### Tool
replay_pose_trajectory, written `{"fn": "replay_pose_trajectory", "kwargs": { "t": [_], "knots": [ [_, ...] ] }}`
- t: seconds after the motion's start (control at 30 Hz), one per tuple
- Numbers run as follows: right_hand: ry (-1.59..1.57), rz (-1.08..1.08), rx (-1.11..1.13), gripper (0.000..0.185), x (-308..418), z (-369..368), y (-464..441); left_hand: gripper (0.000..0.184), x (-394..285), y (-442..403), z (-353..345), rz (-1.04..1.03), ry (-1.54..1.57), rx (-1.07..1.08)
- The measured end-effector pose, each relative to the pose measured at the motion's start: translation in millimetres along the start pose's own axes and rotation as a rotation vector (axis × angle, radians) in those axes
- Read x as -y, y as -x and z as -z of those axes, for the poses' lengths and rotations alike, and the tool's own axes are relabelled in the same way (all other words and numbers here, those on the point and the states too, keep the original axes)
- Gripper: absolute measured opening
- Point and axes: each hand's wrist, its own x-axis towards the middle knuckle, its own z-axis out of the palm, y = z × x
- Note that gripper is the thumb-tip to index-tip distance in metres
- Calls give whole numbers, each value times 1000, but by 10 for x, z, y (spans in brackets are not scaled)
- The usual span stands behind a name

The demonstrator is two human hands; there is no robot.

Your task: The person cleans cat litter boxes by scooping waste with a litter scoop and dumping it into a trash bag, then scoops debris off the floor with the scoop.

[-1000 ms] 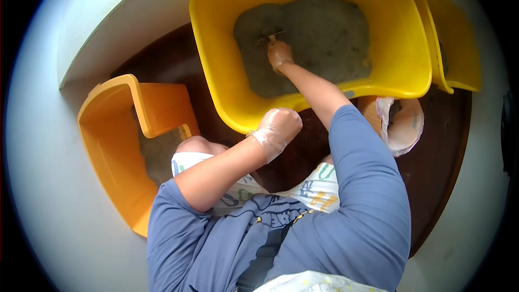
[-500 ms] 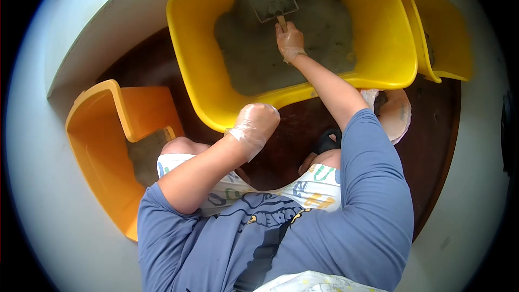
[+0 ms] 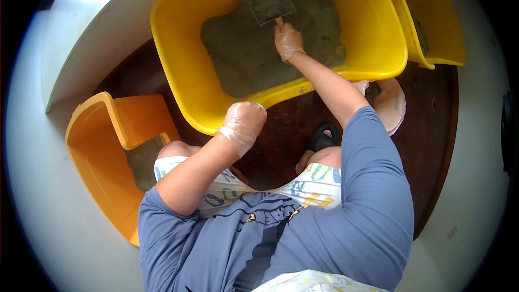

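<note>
The big yellow tub [image 3: 377, 48] holds a layer of grey sand-like material [image 3: 238, 59]. My right hand [image 3: 288, 41], in a clear plastic glove, is closed round the short handle of a flat square scoop [image 3: 272, 6]. The scoop's head lies over the grey material in the upper part of the tub. My left hand [image 3: 244, 123], gloved too, is a fist beside the tub's near rim; whether anything is inside it is hidden.
An orange bin [image 3: 100, 167] with grey material stands at the left. A second yellow tub [image 3: 440, 27] is at the upper right. A lined round container [image 3: 390, 105] sits below the large tub's right side. A dark shoe [image 3: 324, 138] shows between my knees.
The scoop has come into fuller view and reached the tub's upper part, seen at half a second ago with a grey mound around it. The tubs have shifted left and up in view.
</note>
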Motion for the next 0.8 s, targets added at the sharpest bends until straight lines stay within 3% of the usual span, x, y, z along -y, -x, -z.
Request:
{"fn": "replay_pose_trajectory", "kwargs": {
  "t": [0.2,0.4,0.5,0.6,0.8],
  "knots": [
    [12,18,185,40,32,194,-4,8,7,-4,4,-8,27,-19],
    [48,126,181,40,-6,149,-79,8,3,5,-5,-17,21,-30],
    [28,11,175,40,50,180,-6,8,9,-2,-4,-20,19,-38],
    [60,104,243,41,9,192,-73,8,6,3,38,-16,21,-31],
    [109,66,284,41,100,184,-29,8,-4,22,40,-22,37,-23]
  ]
}}
